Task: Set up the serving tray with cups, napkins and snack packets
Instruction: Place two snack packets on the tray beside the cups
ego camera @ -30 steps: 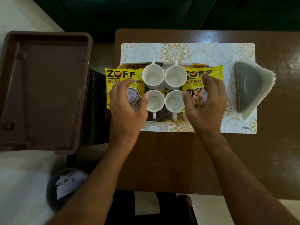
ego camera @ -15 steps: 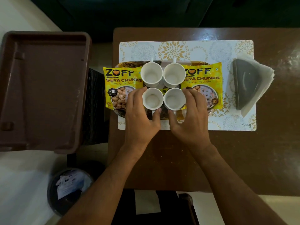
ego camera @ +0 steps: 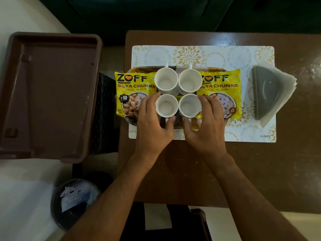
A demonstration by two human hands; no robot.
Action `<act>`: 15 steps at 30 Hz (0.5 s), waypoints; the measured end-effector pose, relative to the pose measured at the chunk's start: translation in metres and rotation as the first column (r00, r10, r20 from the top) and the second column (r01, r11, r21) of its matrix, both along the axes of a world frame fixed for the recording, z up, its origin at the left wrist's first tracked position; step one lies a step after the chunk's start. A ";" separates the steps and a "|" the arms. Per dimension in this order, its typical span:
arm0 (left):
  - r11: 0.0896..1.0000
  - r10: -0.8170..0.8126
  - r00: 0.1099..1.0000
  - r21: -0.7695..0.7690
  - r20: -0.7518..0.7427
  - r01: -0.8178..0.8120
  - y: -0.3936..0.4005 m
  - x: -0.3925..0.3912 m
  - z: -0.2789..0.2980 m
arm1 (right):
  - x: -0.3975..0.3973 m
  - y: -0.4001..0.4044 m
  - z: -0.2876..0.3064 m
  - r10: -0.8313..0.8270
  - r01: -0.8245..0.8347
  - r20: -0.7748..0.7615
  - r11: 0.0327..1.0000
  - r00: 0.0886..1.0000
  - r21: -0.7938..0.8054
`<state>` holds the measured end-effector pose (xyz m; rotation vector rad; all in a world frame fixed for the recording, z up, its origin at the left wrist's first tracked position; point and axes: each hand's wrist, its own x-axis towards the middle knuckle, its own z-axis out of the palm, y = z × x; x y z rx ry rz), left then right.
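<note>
A woven serving tray [ego camera: 227, 120] lies on a patterned placemat [ego camera: 191, 54]. Several white cups stand in its middle: two at the back [ego camera: 166, 80] [ego camera: 190, 82], two at the front. My left hand [ego camera: 152, 122] grips the front left cup [ego camera: 166, 106], fingers on its left side, thumb at its near edge. The front right cup [ego camera: 190, 106] is held the same way by my right hand [ego camera: 206, 124]. A yellow soya chunks packet [ego camera: 133, 91] lies at the tray's left end, another packet [ego camera: 224, 91] at its right end. Paper napkins [ego camera: 284, 84] sit in a grey holder [ego camera: 264, 93] right of the tray.
The brown wooden table [ego camera: 260, 171] carries the placemat. A large empty brown plastic tray [ego camera: 48, 94] stands to the left, off the table. Below it on the floor is a dark round bin [ego camera: 74, 202] with paper inside.
My hands have left the two packets and come inward to the front cups, where they now hold one each. In the last half second they barely moved.
</note>
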<state>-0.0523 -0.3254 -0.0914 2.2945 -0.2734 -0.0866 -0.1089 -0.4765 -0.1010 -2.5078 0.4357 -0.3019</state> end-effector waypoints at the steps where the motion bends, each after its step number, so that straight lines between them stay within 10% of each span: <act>1: 1.000 -0.002 1.000 -0.001 0.001 0.002 0.001 0.000 -0.001 | 0.000 0.000 0.000 -0.001 0.001 -0.002 1.000 1.000 -0.001; 15: 1.000 -0.004 1.000 0.005 0.003 0.004 0.000 -0.003 -0.003 | 0.000 0.002 -0.002 -0.009 0.009 0.019 1.000 1.000 -0.024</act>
